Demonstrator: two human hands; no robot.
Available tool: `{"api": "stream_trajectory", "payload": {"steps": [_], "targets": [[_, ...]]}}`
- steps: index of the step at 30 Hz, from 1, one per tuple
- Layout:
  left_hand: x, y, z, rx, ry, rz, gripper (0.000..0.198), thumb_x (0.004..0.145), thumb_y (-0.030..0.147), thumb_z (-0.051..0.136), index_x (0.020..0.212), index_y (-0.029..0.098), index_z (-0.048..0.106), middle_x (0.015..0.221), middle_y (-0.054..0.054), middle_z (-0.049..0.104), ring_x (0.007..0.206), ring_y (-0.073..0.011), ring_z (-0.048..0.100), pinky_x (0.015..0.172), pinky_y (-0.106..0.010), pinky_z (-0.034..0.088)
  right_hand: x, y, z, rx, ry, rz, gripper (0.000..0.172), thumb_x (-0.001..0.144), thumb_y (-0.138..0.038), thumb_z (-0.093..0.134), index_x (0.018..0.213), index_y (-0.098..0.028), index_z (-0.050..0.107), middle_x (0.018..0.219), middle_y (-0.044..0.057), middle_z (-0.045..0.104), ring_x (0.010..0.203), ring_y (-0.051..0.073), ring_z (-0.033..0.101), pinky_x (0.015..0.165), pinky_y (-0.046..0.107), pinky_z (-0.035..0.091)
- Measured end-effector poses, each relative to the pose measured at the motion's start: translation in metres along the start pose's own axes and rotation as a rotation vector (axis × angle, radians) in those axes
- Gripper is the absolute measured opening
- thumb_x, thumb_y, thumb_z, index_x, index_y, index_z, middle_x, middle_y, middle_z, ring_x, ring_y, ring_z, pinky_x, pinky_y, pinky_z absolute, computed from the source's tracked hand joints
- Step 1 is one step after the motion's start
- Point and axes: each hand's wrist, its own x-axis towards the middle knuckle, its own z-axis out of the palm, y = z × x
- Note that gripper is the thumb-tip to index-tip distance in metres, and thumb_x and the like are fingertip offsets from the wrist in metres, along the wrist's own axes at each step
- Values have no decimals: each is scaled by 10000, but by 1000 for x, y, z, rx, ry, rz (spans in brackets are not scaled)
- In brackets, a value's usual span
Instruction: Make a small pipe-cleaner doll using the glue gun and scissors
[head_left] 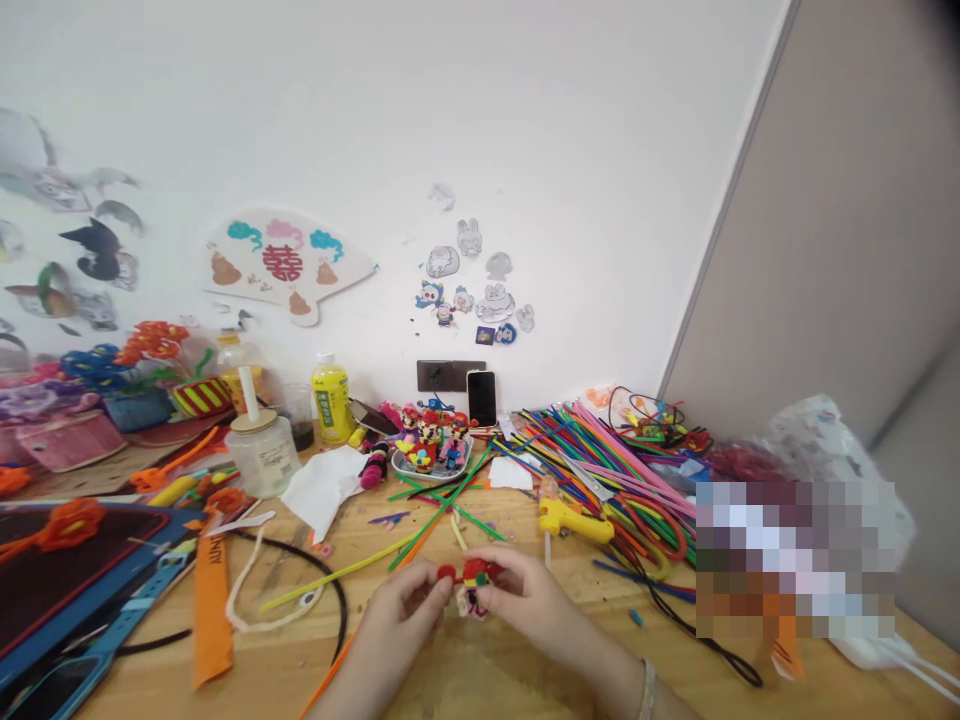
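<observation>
The small figure point(475, 592), held in the right grip point(523, 590), looks largely formed — the left grip point(409, 602) beside it pinches a red piece point(446, 572), whether joined I cannot tell — while finished-looking figures point(427, 442) stand in the tray point(431, 476) beyond both.

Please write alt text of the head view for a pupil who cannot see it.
Two hands hold a small multicoloured craft piece over a wooden table. Beyond lie a tray of dolls, a yellow glue gun and colourful pipe cleaners.
</observation>
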Motion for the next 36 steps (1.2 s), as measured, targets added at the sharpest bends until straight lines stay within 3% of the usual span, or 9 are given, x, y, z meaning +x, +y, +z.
{"api": "stream_trajectory", "payload": {"steps": [16, 36], "targets": [[4, 0, -3, -161, -30, -77, 470, 614, 634, 571, 493, 191, 473, 438, 61, 451, 462, -123, 422, 481, -220, 304, -2, -10, 1, -30, 10, -4, 369, 668, -305, 673, 1012, -177, 638, 944, 69, 614, 857, 219, 587, 786, 370, 466], [2, -6, 1, -202, -28, -101, 468, 578, 621, 611, 484, 174, 510, 441, 56, 455, 459, -117, 422, 463, -222, 300, -1, 1, 4, 38, -26, -44, 410, 681, -369, 680, 1032, -166, 623, 937, 68, 570, 763, 175, 588, 723, 343, 493]]}}
